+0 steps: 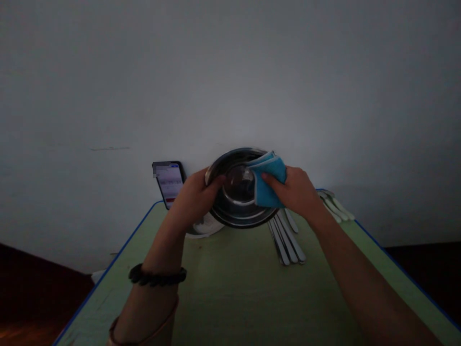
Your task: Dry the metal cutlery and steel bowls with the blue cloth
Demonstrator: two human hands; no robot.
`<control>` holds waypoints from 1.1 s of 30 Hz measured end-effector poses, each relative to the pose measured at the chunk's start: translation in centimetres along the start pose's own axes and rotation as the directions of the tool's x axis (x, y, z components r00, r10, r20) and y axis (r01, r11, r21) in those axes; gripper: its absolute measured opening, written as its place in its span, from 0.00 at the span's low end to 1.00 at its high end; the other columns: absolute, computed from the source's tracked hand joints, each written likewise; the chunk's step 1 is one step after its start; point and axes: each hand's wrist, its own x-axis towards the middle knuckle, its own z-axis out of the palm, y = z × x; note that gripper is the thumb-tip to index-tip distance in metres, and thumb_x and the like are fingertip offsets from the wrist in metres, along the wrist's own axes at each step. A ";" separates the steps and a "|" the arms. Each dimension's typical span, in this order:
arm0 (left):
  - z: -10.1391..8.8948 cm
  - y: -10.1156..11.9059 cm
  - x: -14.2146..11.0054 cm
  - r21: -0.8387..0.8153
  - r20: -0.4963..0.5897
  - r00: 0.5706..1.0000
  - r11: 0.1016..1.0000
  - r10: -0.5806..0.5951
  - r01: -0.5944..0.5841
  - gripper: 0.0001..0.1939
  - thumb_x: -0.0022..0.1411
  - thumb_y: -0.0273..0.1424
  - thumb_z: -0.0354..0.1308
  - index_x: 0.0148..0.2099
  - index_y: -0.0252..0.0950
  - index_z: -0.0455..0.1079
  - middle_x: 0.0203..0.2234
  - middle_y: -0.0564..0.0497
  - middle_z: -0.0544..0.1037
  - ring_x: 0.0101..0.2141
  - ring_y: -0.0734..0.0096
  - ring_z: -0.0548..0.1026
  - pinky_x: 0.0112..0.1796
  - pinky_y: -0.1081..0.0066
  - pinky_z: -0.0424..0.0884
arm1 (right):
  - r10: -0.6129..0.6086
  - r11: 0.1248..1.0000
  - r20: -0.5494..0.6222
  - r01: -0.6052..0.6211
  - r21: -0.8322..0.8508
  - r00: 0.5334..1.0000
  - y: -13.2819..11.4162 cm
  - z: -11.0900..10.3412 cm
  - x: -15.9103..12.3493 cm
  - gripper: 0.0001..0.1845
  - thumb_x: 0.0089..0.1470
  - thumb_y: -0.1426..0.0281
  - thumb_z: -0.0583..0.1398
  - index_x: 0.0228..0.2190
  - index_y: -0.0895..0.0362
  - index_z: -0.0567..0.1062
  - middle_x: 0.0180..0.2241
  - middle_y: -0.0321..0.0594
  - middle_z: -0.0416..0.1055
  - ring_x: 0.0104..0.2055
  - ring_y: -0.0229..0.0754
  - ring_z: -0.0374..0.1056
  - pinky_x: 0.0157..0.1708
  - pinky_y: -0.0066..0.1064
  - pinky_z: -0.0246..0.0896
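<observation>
A shiny steel bowl (234, 211) is held up above the table, tilted so its inside faces me. My left hand (198, 192) grips its left rim, thumb inside and the other fingers hidden behind. A folded blue cloth (272, 180) with pale edging is pinched in my right hand (293, 187). The cloth lies over the right part of the bowl's rim and inner wall. Below the bowl, a white dish (205, 228) is partly hidden by the bowl and my left hand.
Several metal-handled utensils (286, 240) lie below the bowl on the green table (230, 288). Utensils with pale handles (336, 206) lie at the back right. A phone (169, 182) leans on the wall (230, 72) at the back left. Blue edging (108, 269) borders the table.
</observation>
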 end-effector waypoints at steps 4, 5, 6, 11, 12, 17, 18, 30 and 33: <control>0.1 0.0 -0.1 0.029 0.024 1.000 0.999 -0.016 0.015 0.15 0.59 0.39 0.46 0.35 0.33 0.69 0.24 0.50 0.75 0.26 0.69 0.70 0.26 0.73 0.64 | -0.019 1.000 0.041 0.020 -0.020 0.999 0.1 -0.3 0.1 0.17 0.53 0.59 0.52 0.24 0.59 0.70 0.24 0.43 0.71 0.25 0.41 0.65 0.26 0.31 0.51; 0.2 0.0 -0.1 0.055 0.076 0.997 0.998 0.001 -0.005 0.16 0.59 0.39 0.47 0.35 0.33 0.69 0.24 0.50 0.75 0.26 0.69 0.70 0.26 0.73 0.64 | -0.039 0.999 0.077 0.041 -0.032 0.996 0.1 -0.3 0.0 0.16 0.52 0.60 0.53 0.24 0.59 0.71 0.24 0.43 0.71 0.25 0.41 0.65 0.26 0.31 0.51; 0.2 0.0 -0.1 0.070 0.127 0.991 0.997 0.029 -0.038 0.16 0.59 0.39 0.46 0.36 0.34 0.70 0.25 0.50 0.75 0.27 0.69 0.71 0.27 0.73 0.64 | -0.063 0.997 0.125 0.068 -0.040 0.990 0.0 -0.3 0.0 0.15 0.52 0.61 0.53 0.25 0.59 0.72 0.24 0.43 0.71 0.26 0.41 0.65 0.26 0.31 0.51; 0.8 0.0 -0.2 0.159 0.279 0.953 0.974 0.114 -0.163 0.16 0.60 0.37 0.44 0.39 0.36 0.70 0.31 0.48 0.77 0.31 0.68 0.72 0.33 0.70 0.65 | -0.164 0.985 0.306 0.170 0.007 0.938 -0.9 -0.2 -0.1 0.11 0.52 0.64 0.54 0.29 0.56 0.73 0.30 0.42 0.74 0.32 0.41 0.68 0.31 0.31 0.55; 0.8 -0.1 -0.1 0.179 0.294 0.949 0.969 0.115 -0.173 0.16 0.61 0.37 0.44 0.37 0.36 0.70 0.30 0.48 0.77 0.31 0.67 0.72 0.33 0.70 0.64 | -0.166 0.985 0.306 0.172 0.010 0.938 -1.0 -0.1 -0.2 0.11 0.52 0.63 0.54 0.29 0.56 0.73 0.30 0.42 0.74 0.32 0.41 0.68 0.31 0.31 0.55; 0.4 -0.1 0.0 0.169 0.146 0.987 0.982 0.062 -0.087 0.17 0.61 0.38 0.43 0.32 0.33 0.69 0.27 0.48 0.76 0.29 0.67 0.72 0.29 0.72 0.64 | -0.049 0.998 0.137 0.055 -0.038 0.989 -0.3 0.1 0.0 0.19 0.52 0.57 0.52 0.23 0.58 0.71 0.24 0.43 0.70 0.26 0.41 0.65 0.26 0.31 0.51; 0.3 -0.1 0.0 0.161 0.077 0.997 0.986 0.022 -0.035 0.18 0.60 0.39 0.44 0.31 0.33 0.69 0.26 0.48 0.76 0.28 0.67 0.71 0.28 0.72 0.63 | -0.011 1.000 0.111 0.013 -0.021 0.994 0.0 0.2 0.1 0.20 0.52 0.56 0.51 0.21 0.58 0.70 0.22 0.43 0.69 0.25 0.41 0.64 0.25 0.31 0.51; 0.8 0.7 -0.3 0.090 0.199 0.976 0.990 0.088 -0.108 0.17 0.60 0.38 0.46 0.44 0.36 0.69 0.35 0.48 0.77 0.35 0.66 0.73 0.35 0.69 0.66 | -0.093 0.995 0.230 0.096 -0.001 0.969 0.0 -0.3 0.0 0.12 0.51 0.64 0.54 0.31 0.56 0.74 0.28 0.42 0.73 0.30 0.42 0.67 0.29 0.31 0.54; 1.1 0.3 -0.3 0.119 0.261 0.960 0.983 0.105 -0.140 0.18 0.61 0.40 0.44 0.45 0.36 0.69 0.35 0.47 0.77 0.35 0.65 0.73 0.34 0.69 0.66 | -0.097 0.991 0.231 0.115 -0.065 0.968 -0.7 -0.3 -0.3 0.12 0.52 0.64 0.53 0.32 0.55 0.74 0.29 0.43 0.74 0.32 0.44 0.68 0.30 0.32 0.54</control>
